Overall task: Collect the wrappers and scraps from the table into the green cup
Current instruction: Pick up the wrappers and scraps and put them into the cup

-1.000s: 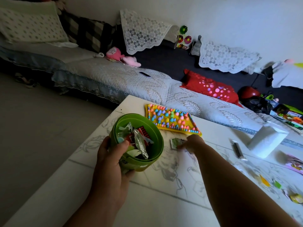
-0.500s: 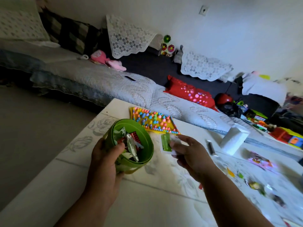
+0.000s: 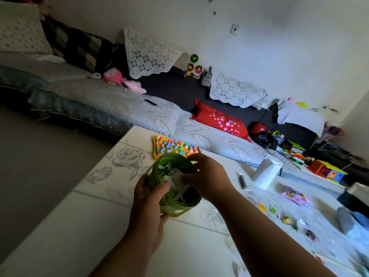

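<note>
Now holding tilted green cup point(image 3: 180, 206) in left hand point(image 3: 150, 202) grip; cannot tell right hand point(image 3: 208, 176) grip on wrapper point(image 3: 175, 175). Could spill toward 6 o'clock if pushed hard.

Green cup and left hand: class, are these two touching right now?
Touching. The head view shows the left hand gripping the green cup, with the palm against its near wall, the thumb curled onto it and no gap between them.

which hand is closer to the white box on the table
Right. The right hand is at the mouth of the green cup, left of the white box; the left hand grips the cup wall, farther left.
</note>
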The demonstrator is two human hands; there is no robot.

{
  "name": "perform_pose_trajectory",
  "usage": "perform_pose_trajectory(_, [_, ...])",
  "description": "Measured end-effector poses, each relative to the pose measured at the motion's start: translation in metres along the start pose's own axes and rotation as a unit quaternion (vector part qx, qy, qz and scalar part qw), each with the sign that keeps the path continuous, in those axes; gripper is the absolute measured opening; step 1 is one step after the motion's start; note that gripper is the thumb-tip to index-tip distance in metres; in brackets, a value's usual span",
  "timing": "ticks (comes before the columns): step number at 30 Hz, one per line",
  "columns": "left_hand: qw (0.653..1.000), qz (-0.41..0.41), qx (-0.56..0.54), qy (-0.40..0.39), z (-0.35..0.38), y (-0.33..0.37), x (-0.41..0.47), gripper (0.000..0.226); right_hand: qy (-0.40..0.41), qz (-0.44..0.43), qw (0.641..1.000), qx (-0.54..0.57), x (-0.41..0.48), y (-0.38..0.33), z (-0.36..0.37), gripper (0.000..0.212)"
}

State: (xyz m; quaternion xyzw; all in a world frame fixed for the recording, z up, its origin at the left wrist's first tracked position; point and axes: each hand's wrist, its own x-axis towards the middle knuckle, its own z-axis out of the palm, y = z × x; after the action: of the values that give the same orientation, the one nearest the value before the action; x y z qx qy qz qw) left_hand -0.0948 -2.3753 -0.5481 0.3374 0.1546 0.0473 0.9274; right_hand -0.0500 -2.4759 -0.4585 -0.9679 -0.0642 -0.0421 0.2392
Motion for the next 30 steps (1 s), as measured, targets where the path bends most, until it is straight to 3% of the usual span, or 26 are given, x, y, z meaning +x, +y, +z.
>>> perform_pose_trajectory(5, [1.000, -0.003, -0.001, 0.000, -0.006, 0.002, 0.004, 0.059, 0.067, -0.025, 0.997, -0.011, -0.005, 0.003, -0.003, 0.021])
perform_pose_trajectory(8, [1.000, -0.004, 0.002, 0.002, -0.005, 0.001, 0.005, 0.057, 0.076, -0.013, 0.997, -0.013, -0.011, 0.016, -0.016, 0.015])
perform_pose_trajectory(11, [1.000, -0.010, 0.024, -0.007, 0.001, -0.005, 0.002, 0.050, 0.081, 0.054, 0.995, -0.026, -0.026, 0.060, -0.038, 0.015])
perform_pose_trajectory(15, [0.999, -0.021, 0.045, -0.020, 0.012, -0.018, -0.003, 0.046, -0.071, 0.189, 0.974, -0.106, -0.064, 0.140, -0.044, 0.029])
perform_pose_trajectory(17, [0.998, -0.030, 0.055, -0.026, 0.016, -0.025, -0.005, 0.046, -0.151, 0.228, 0.951, -0.144, -0.088, 0.171, -0.030, 0.046])
perform_pose_trajectory(19, [0.997, -0.029, 0.063, -0.033, 0.019, -0.032, -0.006, 0.046, -0.168, 0.247, 0.943, -0.149, -0.106, 0.188, -0.011, 0.068])
perform_pose_trajectory(21, [0.996, -0.028, 0.073, -0.039, 0.022, -0.038, -0.008, 0.050, -0.121, 0.260, 0.951, -0.117, -0.115, 0.194, 0.002, 0.077])
perform_pose_trajectory(23, [0.996, -0.033, 0.075, -0.043, 0.023, -0.044, -0.010, 0.056, -0.067, 0.258, 0.960, -0.091, -0.119, 0.193, 0.010, 0.059])
perform_pose_trajectory(26, [0.994, -0.037, 0.085, -0.051, 0.026, -0.052, -0.012, 0.050, -0.009, 0.260, 0.965, -0.029, -0.124, 0.191, 0.015, 0.015])
perform_pose_trajectory(30, [0.993, -0.034, 0.097, -0.052, 0.026, -0.056, -0.010, 0.048, 0.036, 0.274, 0.960, 0.035, -0.129, 0.194, 0.012, 0.014])
